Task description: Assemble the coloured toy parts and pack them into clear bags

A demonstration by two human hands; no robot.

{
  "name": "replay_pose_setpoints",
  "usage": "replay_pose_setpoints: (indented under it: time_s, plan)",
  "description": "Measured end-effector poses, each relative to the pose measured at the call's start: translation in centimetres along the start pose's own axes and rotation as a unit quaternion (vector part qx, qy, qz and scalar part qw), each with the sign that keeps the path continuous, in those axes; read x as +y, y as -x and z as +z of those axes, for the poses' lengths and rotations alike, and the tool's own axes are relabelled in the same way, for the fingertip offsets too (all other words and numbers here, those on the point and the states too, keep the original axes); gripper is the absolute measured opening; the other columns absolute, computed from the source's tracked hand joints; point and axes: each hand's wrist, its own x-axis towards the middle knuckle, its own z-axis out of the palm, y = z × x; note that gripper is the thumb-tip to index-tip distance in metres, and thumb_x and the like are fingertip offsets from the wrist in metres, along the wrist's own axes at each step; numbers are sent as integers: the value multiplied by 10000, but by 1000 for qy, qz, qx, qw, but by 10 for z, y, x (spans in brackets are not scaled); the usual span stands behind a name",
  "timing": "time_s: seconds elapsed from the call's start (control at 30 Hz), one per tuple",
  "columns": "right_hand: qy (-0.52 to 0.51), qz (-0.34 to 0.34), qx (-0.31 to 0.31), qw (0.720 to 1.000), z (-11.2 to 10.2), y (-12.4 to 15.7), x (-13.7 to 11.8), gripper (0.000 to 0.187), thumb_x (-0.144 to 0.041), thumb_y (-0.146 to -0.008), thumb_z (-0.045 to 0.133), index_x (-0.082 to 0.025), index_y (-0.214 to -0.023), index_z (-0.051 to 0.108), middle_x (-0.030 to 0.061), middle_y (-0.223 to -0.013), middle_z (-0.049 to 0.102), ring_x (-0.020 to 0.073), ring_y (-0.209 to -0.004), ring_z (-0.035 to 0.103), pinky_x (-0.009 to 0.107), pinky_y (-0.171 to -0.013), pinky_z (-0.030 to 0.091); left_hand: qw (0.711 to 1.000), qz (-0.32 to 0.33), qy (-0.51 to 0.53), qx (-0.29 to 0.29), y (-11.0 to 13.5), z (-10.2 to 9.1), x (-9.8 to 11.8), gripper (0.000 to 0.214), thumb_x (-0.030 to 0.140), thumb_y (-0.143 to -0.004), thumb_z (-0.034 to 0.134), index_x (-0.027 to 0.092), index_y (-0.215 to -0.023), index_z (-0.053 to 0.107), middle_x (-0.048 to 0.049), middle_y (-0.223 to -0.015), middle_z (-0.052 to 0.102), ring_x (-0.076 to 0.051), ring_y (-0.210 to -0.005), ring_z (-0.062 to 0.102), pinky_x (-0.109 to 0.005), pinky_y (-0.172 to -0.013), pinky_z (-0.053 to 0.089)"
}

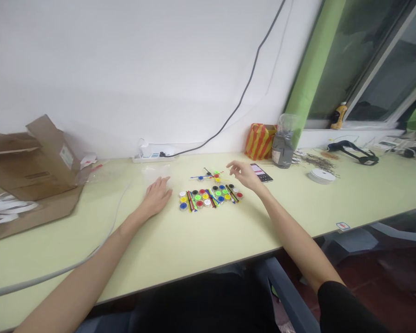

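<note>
My left hand [156,196] rests on the table with its fingers stretched out and apart, left of the game pieces. Its fingertips are at a clear plastic bag [155,173]. Raised over the table, my right hand [243,174] has loosely bent fingers, apart, with nothing visible in them. Between the hands lie rows of small round discs [199,203] with clear rims and coloured centres. Bundles of thin coloured plastic arrows [212,197] lie among the rows. Behind them is a looser group of discs and arrows, including a blue arrow [196,177], nearest my right hand.
A phone [262,172] lies right of my right hand. Left stands an open cardboard box [31,169], with a grey cable [72,266] across the table. Along the wall are a power strip [152,158], a striped bag [260,141] and a grey container [283,150]; a white reel [321,175] lies farther right.
</note>
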Motion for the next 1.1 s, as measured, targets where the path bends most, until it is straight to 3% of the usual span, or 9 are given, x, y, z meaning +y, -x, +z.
replay_pose_setpoints:
  time_s: [0.17,0.33,0.6,0.83,0.97,1.1]
  plan:
    - [113,15,-39,993,3,2,8,346,-41,-852,478,-170,-1076,708,53,-880,750,174,-810,631,258,-737,403,1000,4,-2,6,-2,2,-3,614,416,-998,276,130,-1541,297,-207,-1584,358,-329,-1528,227,-526,-1212,230]
    - [119,10,-63,991,-1,1,10,382,-9,-833,470,-161,-1106,690,50,-861,747,169,-802,633,242,-746,410,1000,12,-6,20,-2,4,-6,610,422,-996,296,138,-1536,313,-206,-1573,379,-335,-1517,258,-535,-1204,250]
    - [79,13,-140,987,-3,2,10,308,-13,-811,500,-156,-992,705,56,-842,754,167,-779,649,237,-720,430,1000,7,2,4,-2,2,-5,621,427,-995,266,138,-1544,293,-198,-1588,355,-328,-1528,228,-528,-1214,224]
    - [110,14,-136,985,-6,1,7,355,-15,-829,445,-138,-1032,708,54,-818,716,152,-722,591,234,-683,394,1000,8,3,2,-1,2,-3,631,440,-995,257,133,-1546,287,-201,-1590,350,-325,-1529,223,-524,-1217,216]
    - [106,16,-157,982,-10,0,10,330,-61,-864,456,-138,-1052,715,27,-736,653,139,-684,545,232,-663,369,1000,2,1,1,-1,1,-1,633,442,-992,258,137,-1547,291,-196,-1590,350,-324,-1528,227,-521,-1218,217]
    - [105,36,-195,974,-18,-1,17,232,-219,-873,584,-135,-1044,718,0,-699,592,125,-626,486,240,-609,331,1000,6,2,6,-1,1,-2,627,431,-989,277,138,-1543,298,-197,-1586,359,-330,-1523,238,-529,-1214,226]
